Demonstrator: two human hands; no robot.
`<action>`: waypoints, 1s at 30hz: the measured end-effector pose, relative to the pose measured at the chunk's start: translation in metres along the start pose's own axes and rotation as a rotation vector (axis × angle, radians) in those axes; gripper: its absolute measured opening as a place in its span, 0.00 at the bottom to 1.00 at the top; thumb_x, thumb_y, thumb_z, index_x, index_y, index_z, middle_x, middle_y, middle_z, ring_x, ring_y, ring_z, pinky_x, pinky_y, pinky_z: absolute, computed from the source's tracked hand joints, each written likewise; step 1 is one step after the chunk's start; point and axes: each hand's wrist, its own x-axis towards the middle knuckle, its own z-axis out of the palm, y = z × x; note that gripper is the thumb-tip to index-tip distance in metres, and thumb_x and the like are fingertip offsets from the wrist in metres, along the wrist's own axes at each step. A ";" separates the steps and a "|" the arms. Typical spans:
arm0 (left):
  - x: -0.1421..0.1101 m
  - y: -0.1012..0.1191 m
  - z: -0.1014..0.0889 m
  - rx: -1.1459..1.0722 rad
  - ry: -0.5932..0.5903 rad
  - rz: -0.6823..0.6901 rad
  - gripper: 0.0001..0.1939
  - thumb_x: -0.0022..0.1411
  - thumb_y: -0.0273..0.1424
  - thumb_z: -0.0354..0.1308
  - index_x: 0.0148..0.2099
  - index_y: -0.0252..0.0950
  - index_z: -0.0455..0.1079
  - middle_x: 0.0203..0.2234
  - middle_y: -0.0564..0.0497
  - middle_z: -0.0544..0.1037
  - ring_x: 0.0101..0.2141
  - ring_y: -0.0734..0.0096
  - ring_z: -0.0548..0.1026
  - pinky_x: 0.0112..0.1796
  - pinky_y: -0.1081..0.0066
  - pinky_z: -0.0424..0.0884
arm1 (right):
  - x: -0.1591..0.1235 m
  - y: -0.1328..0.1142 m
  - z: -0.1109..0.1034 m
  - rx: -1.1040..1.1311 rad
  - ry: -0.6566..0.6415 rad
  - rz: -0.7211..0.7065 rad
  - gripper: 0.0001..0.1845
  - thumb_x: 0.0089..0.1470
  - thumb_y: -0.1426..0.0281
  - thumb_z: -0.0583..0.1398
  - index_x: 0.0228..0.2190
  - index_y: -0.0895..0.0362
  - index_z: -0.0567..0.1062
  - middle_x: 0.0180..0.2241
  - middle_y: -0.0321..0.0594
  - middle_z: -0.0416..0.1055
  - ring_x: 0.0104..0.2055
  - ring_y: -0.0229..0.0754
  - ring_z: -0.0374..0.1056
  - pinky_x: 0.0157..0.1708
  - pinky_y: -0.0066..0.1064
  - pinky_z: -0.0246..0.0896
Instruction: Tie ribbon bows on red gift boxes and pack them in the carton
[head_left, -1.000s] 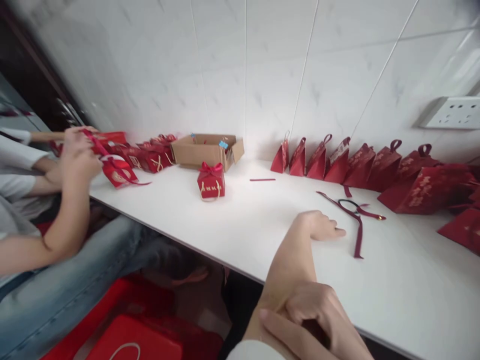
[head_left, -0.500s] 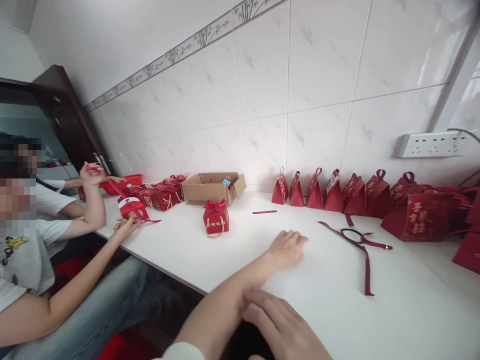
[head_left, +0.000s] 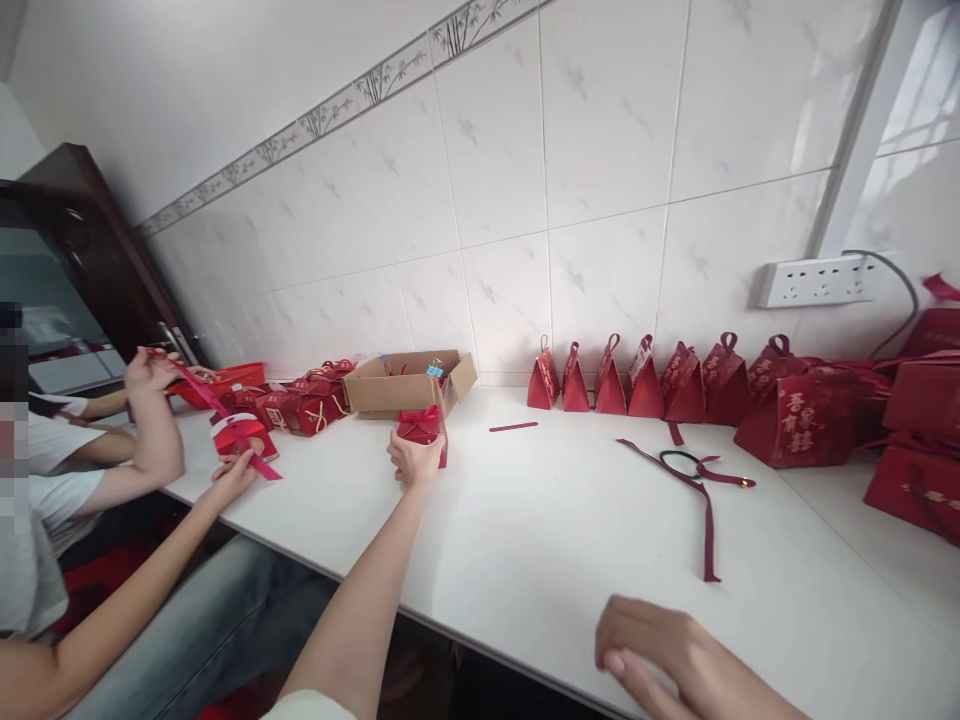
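My left hand [head_left: 415, 462] reaches out across the table and is closed around a small red gift box [head_left: 421, 427] with a ribbon bow on top. The fingers cover much of the box's front, and its base is near the tabletop. Over the near edge of the table, my right hand [head_left: 670, 648] is loosely bent with nothing in it. A dark red ribbon [head_left: 709, 530] lies beyond it, along with a black loop [head_left: 679, 463]. A short ribbon strip [head_left: 514, 427] rests to the right of the gift box.
Triangular red boxes [head_left: 611, 385] line the wall, with larger red bags [head_left: 802, 425] at the right. A cardboard carton [head_left: 390, 388] stands behind my left hand. On the left, a co-worker's hands [head_left: 234, 478] hold ribbon around a red box [head_left: 246, 440]. A power strip [head_left: 817, 282] is on the wall.
My left hand has moved left and closed on the gift box. My right hand has left my left forearm and moved right. The co-worker's raised hand is lower, and the view has shifted right.
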 end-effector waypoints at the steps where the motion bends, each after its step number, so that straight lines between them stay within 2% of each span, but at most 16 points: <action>1: -0.006 0.000 0.004 -0.028 -0.074 0.035 0.46 0.45 0.35 0.63 0.62 0.39 0.41 0.59 0.32 0.52 0.59 0.41 0.55 0.54 0.40 0.52 | 0.006 0.003 -0.008 0.003 0.026 0.021 0.20 0.64 0.62 0.44 0.28 0.54 0.68 0.29 0.39 0.70 0.30 0.38 0.67 0.32 0.28 0.63; 3: -0.022 0.001 0.012 -0.091 -0.264 0.133 0.43 0.46 0.34 0.62 0.61 0.39 0.47 0.56 0.38 0.59 0.55 0.51 0.63 0.54 0.52 0.61 | 0.022 0.016 -0.024 0.006 0.126 0.053 0.20 0.63 0.61 0.44 0.30 0.55 0.70 0.30 0.41 0.71 0.32 0.40 0.68 0.34 0.31 0.64; 5: -0.042 0.004 0.021 -0.172 -0.531 0.235 0.40 0.46 0.35 0.61 0.61 0.39 0.52 0.50 0.42 0.69 0.47 0.58 0.72 0.47 0.61 0.69 | 0.038 0.038 -0.040 0.008 0.285 0.109 0.20 0.61 0.58 0.46 0.30 0.55 0.71 0.31 0.43 0.71 0.33 0.43 0.69 0.36 0.35 0.64; 8: -0.072 0.014 0.037 -0.366 -0.998 0.385 0.38 0.48 0.40 0.59 0.61 0.38 0.57 0.46 0.43 0.74 0.40 0.58 0.74 0.41 0.61 0.72 | 0.057 0.080 -0.057 0.147 0.608 0.265 0.20 0.57 0.54 0.48 0.31 0.55 0.70 0.37 0.44 0.71 0.38 0.46 0.69 0.39 0.39 0.65; 9: -0.081 0.018 0.044 -0.430 -1.123 0.426 0.36 0.49 0.42 0.57 0.60 0.38 0.58 0.46 0.43 0.74 0.41 0.56 0.74 0.42 0.59 0.72 | 0.060 0.094 -0.060 0.237 0.703 0.306 0.20 0.56 0.52 0.49 0.34 0.54 0.70 0.41 0.46 0.70 0.42 0.47 0.68 0.41 0.39 0.66; 10: -0.088 0.021 0.051 -0.476 -1.200 0.448 0.34 0.51 0.43 0.56 0.60 0.38 0.60 0.47 0.43 0.74 0.42 0.55 0.74 0.44 0.58 0.71 | 0.061 0.106 -0.061 0.329 0.773 0.348 0.21 0.55 0.51 0.50 0.37 0.54 0.70 0.45 0.46 0.69 0.46 0.48 0.67 0.42 0.39 0.66; 12: -0.099 0.027 0.066 -0.492 -1.187 0.415 0.30 0.52 0.44 0.55 0.56 0.38 0.64 0.46 0.43 0.75 0.44 0.54 0.73 0.46 0.57 0.69 | 0.059 0.124 -0.061 0.480 0.812 0.413 0.23 0.53 0.50 0.52 0.41 0.53 0.69 0.50 0.46 0.66 0.52 0.49 0.64 0.42 0.38 0.67; 14: -0.105 0.028 0.079 -0.461 -1.063 0.341 0.28 0.51 0.44 0.57 0.52 0.36 0.67 0.44 0.42 0.76 0.46 0.54 0.72 0.48 0.56 0.67 | 0.054 0.130 -0.057 0.548 0.744 0.454 0.24 0.52 0.49 0.52 0.42 0.53 0.70 0.49 0.45 0.67 0.51 0.49 0.65 0.40 0.38 0.68; 16: -0.106 0.027 0.086 -0.438 -0.949 0.291 0.27 0.51 0.45 0.58 0.50 0.34 0.67 0.46 0.41 0.74 0.49 0.54 0.71 0.51 0.57 0.64 | 0.049 0.127 -0.055 0.564 0.663 0.478 0.26 0.53 0.47 0.51 0.36 0.55 0.73 0.42 0.45 0.72 0.43 0.48 0.69 0.37 0.37 0.67; 18: -0.106 0.026 0.086 -0.458 -0.921 0.259 0.27 0.54 0.48 0.54 0.50 0.35 0.65 0.48 0.41 0.73 0.50 0.56 0.69 0.52 0.58 0.63 | 0.048 0.119 -0.054 0.572 0.637 0.504 0.30 0.53 0.45 0.49 0.28 0.58 0.73 0.30 0.44 0.73 0.30 0.44 0.70 0.33 0.37 0.66; 21: -0.112 0.027 0.078 -0.591 -1.044 0.175 0.29 0.58 0.53 0.46 0.52 0.36 0.64 0.47 0.43 0.73 0.46 0.58 0.72 0.46 0.62 0.67 | 0.049 0.108 -0.053 0.512 0.656 0.522 0.32 0.53 0.43 0.47 0.20 0.58 0.70 0.18 0.39 0.67 0.21 0.39 0.65 0.31 0.35 0.63; 24: -0.121 0.032 0.067 -0.649 -1.214 0.181 0.28 0.58 0.51 0.49 0.52 0.37 0.64 0.46 0.45 0.74 0.45 0.59 0.73 0.42 0.65 0.68 | 0.049 0.103 -0.052 0.399 0.630 0.518 0.31 0.53 0.44 0.47 0.19 0.57 0.67 0.17 0.36 0.64 0.22 0.38 0.63 0.30 0.33 0.60; 27: -0.122 0.038 0.064 -0.597 -1.328 0.266 0.29 0.56 0.50 0.53 0.52 0.35 0.64 0.47 0.43 0.72 0.46 0.58 0.71 0.45 0.64 0.67 | 0.048 0.102 -0.056 0.303 0.724 0.482 0.24 0.54 0.47 0.50 0.26 0.56 0.66 0.25 0.38 0.68 0.27 0.40 0.65 0.31 0.34 0.61; 30: -0.111 0.049 0.068 -0.579 -1.357 0.307 0.36 0.51 0.52 0.55 0.57 0.36 0.59 0.50 0.41 0.69 0.50 0.53 0.68 0.45 0.61 0.67 | 0.047 0.104 -0.066 0.202 0.878 0.404 0.21 0.52 0.51 0.54 0.39 0.54 0.66 0.41 0.44 0.69 0.43 0.46 0.66 0.40 0.38 0.63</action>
